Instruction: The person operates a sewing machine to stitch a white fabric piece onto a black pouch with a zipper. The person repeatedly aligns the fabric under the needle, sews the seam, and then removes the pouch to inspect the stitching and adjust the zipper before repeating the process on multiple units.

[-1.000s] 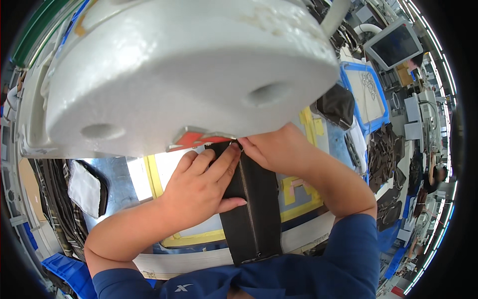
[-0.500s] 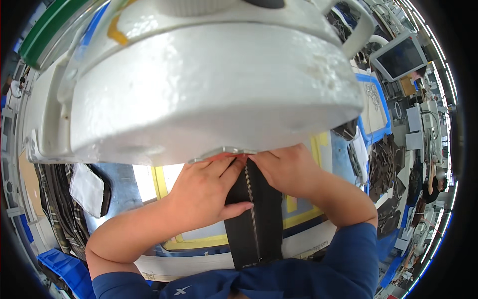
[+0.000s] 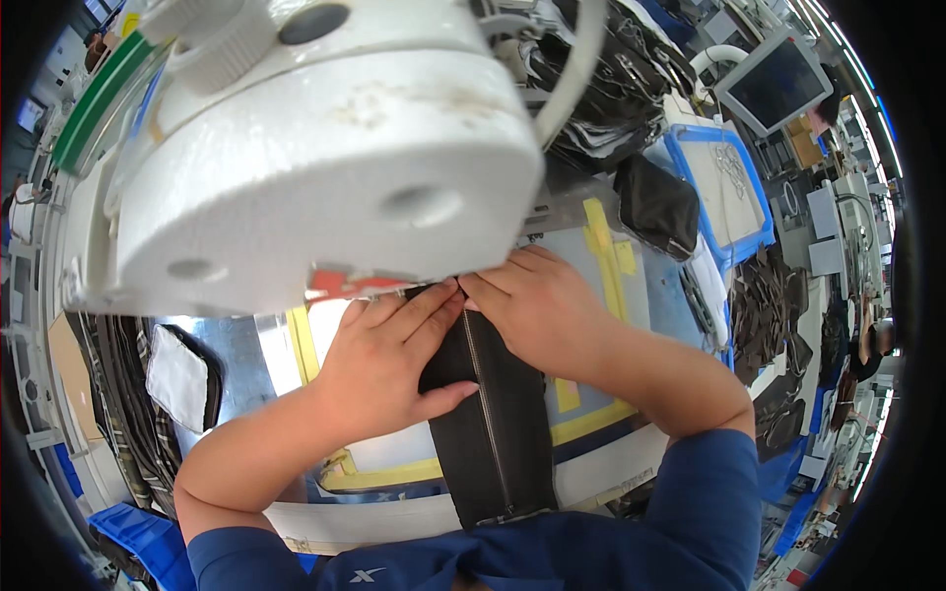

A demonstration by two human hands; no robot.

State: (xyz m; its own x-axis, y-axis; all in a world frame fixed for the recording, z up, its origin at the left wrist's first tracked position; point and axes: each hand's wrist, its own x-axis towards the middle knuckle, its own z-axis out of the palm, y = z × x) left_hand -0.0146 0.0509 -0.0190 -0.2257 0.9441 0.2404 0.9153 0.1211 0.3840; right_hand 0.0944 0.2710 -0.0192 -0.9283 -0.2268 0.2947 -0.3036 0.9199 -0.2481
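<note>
One black strip point(image 3: 522, 424) with a metal zipper point(image 3: 488, 419) runs toward the machine point(image 3: 325, 167). The left hand point(image 3: 379, 364) lies spread on it; the right hand point(image 3: 537, 310) is bent, grip unclear. A blue-rimmed tray point(image 3: 724, 215) holds grey pieces point(image 3: 731, 169).

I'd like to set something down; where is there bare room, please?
Left, bare metallic surface between white piece and yellow tape. Crowded: middle, left hand and right hand on black zippered fabric; right, black pouch beside blue-framed tray.

One zippered strip point(image 3: 514, 419), one white machine head point(image 3: 315, 172)
</note>
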